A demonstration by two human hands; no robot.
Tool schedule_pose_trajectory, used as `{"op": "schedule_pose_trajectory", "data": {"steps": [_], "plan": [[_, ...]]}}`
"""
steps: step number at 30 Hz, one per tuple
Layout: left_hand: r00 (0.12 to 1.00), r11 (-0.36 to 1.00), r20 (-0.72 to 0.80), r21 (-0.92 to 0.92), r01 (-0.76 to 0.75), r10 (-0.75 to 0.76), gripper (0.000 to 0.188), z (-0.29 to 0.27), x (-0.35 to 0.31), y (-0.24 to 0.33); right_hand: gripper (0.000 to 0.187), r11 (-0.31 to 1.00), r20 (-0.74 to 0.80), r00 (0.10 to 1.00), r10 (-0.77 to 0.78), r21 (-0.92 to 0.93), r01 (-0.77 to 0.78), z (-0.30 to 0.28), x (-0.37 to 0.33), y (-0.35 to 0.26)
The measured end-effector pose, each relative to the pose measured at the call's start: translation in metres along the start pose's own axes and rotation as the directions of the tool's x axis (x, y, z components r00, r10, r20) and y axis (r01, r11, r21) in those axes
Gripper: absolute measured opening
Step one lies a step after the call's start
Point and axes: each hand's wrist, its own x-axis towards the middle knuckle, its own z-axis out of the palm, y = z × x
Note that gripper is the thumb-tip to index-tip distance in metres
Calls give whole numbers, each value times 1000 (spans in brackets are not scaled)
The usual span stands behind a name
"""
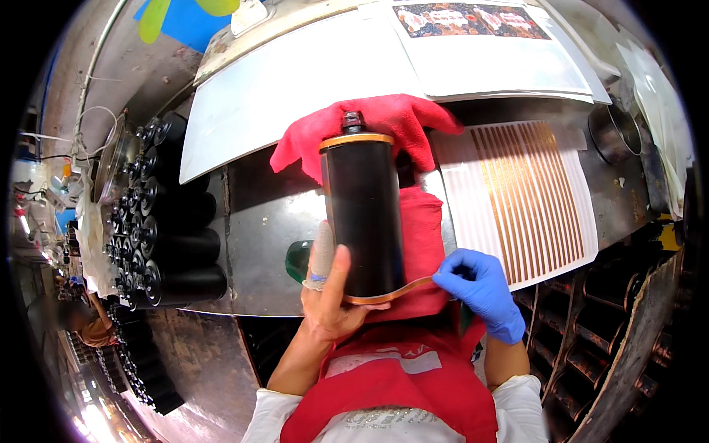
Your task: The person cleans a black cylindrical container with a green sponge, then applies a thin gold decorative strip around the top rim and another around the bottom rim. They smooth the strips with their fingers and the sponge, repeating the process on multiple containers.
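Pinching the strip [413, 286], my right hand [476, 286] sits right of the cylinder [363, 214], long axis pointing away, held by my nearer left hand [326, 308].

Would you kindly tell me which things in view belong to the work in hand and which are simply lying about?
Seemingly in the work:
- black cylinder, in the left hand
- gold strip, pinched by the gloved right hand
- striped sheet
- red cloth

Seemingly just lying about:
- metal cup
- picture print
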Motion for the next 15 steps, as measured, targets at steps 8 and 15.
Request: {"op": "schedule_pose_trajectory", "data": {"steps": [8, 15], "plan": [[989, 979, 92, -159, 129, -115, 93, -13, -1, -2, 10, 998, 89, 995, -50, 32, 47, 19, -2, -7], [972, 979, 234, 194, -67, 21, 76, -4, 35, 33, 9, 994, 83, 996, -43, 100, 34, 16, -11, -15]]}}
